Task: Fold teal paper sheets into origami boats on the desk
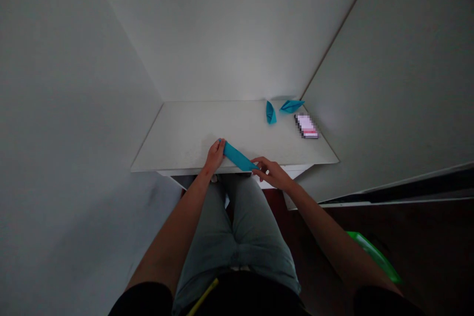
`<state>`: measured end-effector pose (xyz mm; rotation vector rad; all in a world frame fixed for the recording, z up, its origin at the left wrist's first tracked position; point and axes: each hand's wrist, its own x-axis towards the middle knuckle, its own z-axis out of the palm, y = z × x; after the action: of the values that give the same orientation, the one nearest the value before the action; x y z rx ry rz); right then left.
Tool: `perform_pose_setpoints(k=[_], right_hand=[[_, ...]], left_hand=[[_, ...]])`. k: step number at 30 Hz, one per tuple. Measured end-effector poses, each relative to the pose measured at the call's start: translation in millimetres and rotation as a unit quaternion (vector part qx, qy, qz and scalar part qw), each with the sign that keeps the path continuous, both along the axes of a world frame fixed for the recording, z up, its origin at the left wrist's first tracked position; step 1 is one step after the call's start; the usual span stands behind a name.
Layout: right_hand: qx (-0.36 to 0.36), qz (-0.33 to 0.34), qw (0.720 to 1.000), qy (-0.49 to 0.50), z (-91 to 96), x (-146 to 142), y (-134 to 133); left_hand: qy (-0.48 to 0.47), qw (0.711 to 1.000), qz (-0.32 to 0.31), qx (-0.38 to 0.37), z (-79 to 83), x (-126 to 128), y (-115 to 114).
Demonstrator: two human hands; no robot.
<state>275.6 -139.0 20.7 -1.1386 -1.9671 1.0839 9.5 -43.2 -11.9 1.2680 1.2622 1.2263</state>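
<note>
A long folded strip of blue paper [238,156] lies slanted near the front edge of a white table [185,133]. My left hand [215,154] pinches the strip's upper left end with closed fingers. My right hand [269,173] holds the lower right end, fingers curled on the paper at the table's front edge.
Two folded blue paper shapes [271,112] [291,105] sit at the table's back right, next to a small pink and white object [307,126]. Walls close in the table on the left, back and right. A green object [374,254] lies on the dark floor by my right arm.
</note>
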Motion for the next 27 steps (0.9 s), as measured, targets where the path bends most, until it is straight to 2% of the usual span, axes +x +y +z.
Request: perform_pose_setpoints(k=[5,8,12,16,20,23,27], right_hand=[[-0.003,-0.007,1.0,-0.017,1.2,-1,-1],[0.014,-0.009,0.998,-0.059,8.0,6,-2],[0.06,-0.081,0.985,-0.137,25.2,29,-2],[0.109,-0.203,0.949,-0.217,40.5,64,7],[0.136,-0.302,0.906,-0.265,44.9,98,29],[0.145,-0.343,0.877,-0.304,41.8,116,51],[0.155,-0.353,0.853,-0.352,33.2,125,75]], left_hand=[[-0.005,1.0,-0.005,0.028,1.2,0,-1],[-0.038,0.998,-0.012,0.052,2.1,1,-1],[-0.075,0.995,0.004,0.069,3.5,4,-3],[-0.071,0.994,0.018,0.079,4.5,5,-4],[-0.069,0.994,0.007,0.081,5.5,5,-3],[-0.063,0.995,0.0,0.078,6.1,4,-3],[-0.057,0.996,0.009,0.072,5.9,5,-4]])
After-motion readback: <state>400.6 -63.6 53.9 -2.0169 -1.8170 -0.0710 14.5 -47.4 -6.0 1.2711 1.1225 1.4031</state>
